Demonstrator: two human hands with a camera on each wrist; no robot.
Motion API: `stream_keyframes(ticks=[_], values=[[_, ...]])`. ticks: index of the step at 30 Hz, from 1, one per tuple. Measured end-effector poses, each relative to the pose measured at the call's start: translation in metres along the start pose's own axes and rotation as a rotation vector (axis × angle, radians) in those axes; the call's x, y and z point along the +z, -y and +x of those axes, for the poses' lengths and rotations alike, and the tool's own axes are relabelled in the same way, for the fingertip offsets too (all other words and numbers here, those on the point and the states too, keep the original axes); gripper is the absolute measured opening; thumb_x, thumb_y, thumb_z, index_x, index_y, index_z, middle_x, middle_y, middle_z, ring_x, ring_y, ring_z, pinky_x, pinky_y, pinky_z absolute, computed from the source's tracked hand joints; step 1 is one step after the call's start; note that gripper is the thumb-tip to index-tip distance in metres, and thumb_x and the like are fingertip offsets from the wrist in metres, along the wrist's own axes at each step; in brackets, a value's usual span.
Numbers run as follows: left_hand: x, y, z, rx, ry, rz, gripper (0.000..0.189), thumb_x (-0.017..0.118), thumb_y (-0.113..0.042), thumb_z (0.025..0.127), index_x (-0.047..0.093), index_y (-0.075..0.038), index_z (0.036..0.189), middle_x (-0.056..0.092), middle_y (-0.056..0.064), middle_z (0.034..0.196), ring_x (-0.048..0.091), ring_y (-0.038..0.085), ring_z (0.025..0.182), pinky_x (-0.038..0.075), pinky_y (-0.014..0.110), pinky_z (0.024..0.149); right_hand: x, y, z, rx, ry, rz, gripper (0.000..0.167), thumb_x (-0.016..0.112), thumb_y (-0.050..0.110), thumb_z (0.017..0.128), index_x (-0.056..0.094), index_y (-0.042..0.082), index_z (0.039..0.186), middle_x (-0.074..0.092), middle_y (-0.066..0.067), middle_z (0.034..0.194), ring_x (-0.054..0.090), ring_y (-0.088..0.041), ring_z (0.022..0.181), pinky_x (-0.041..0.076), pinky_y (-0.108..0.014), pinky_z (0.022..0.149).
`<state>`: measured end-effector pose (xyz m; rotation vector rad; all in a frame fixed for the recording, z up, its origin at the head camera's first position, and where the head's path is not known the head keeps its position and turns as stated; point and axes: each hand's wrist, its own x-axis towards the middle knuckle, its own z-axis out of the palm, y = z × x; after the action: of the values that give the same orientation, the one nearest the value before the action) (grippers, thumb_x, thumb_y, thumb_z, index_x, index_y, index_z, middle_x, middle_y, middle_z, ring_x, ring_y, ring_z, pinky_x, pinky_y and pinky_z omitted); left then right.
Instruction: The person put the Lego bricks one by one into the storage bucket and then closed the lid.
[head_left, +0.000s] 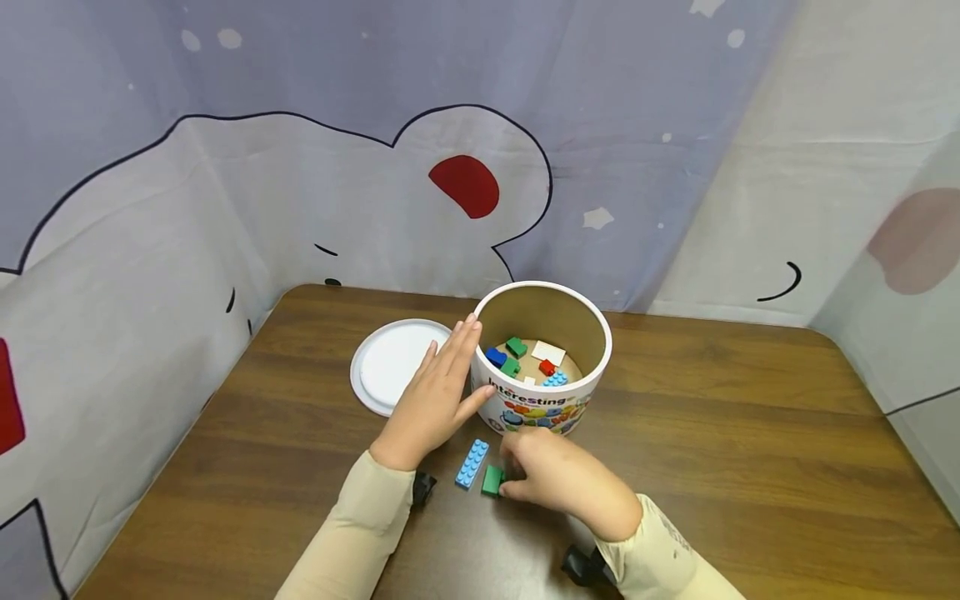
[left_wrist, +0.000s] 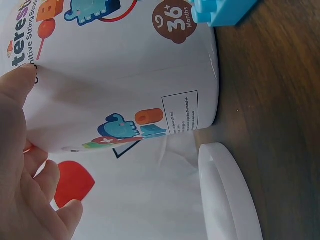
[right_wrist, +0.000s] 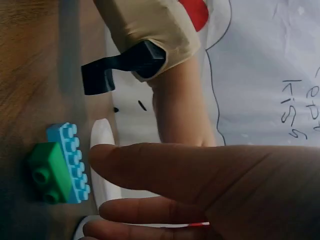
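My left hand (head_left: 435, 396) lies against the left side of a round white bucket (head_left: 540, 400), its fingers fairly straight and its thumb on the printed wall. Close by the bucket's front, my right hand (head_left: 551, 471) reaches over the table with thumb and fingers apart. Beside its thumb lies a green toy brick (head_left: 492, 481); the right wrist view shows the green brick (right_wrist: 50, 172) outside the fingers. A long light-blue brick (head_left: 472, 464) lies just left of the green one. Inside the bucket are several bricks, among them a white brick (head_left: 548, 353) and a red brick (head_left: 547, 367).
A round white lid (head_left: 397, 365) lies on the wooden table (head_left: 720, 450), left of the bucket. Behind the table hangs a printed cloth (head_left: 360, 208). Black camera mounts sit at both wrists, low over the tabletop.
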<state>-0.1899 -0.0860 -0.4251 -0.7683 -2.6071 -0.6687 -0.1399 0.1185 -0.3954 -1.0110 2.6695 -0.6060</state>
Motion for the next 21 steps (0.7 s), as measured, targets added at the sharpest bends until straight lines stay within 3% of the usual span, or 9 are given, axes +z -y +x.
stream_keyframes(ticks=[9,13,21], values=[[0.0,0.0,-0.001,0.016,-0.032,-0.014,0.085,0.067,-0.036,0.099,0.017,-0.008,0.163,0.016,0.008,0.169,0.018,0.023,0.155,0.023,0.06,0.119,0.016,-0.004,0.007,0.03,0.054,-0.01,0.028,0.087,0.01,0.074,0.059,0.008,0.073,0.045,0.008,0.063,0.039,-0.008,0.058,0.036,-0.026,0.053],[0.001,0.001,-0.001,0.018,-0.031,-0.013,0.085,0.066,-0.037,0.1,0.016,-0.009,0.163,0.016,0.008,0.169,0.017,0.022,0.155,0.023,0.06,0.119,0.027,-0.009,0.009,0.021,0.027,-0.042,0.029,0.087,0.011,0.072,0.058,0.01,0.073,0.043,0.009,0.062,0.038,-0.008,0.057,0.037,-0.029,0.051],[0.001,0.001,0.0,0.026,-0.031,-0.012,0.086,0.066,-0.036,0.099,0.016,-0.009,0.163,0.016,0.008,0.169,0.018,0.023,0.155,0.023,0.06,0.119,0.027,-0.002,0.006,0.057,-0.002,-0.104,0.03,0.087,0.01,0.072,0.058,0.008,0.074,0.045,0.006,0.062,0.04,-0.011,0.058,0.036,-0.029,0.052]])
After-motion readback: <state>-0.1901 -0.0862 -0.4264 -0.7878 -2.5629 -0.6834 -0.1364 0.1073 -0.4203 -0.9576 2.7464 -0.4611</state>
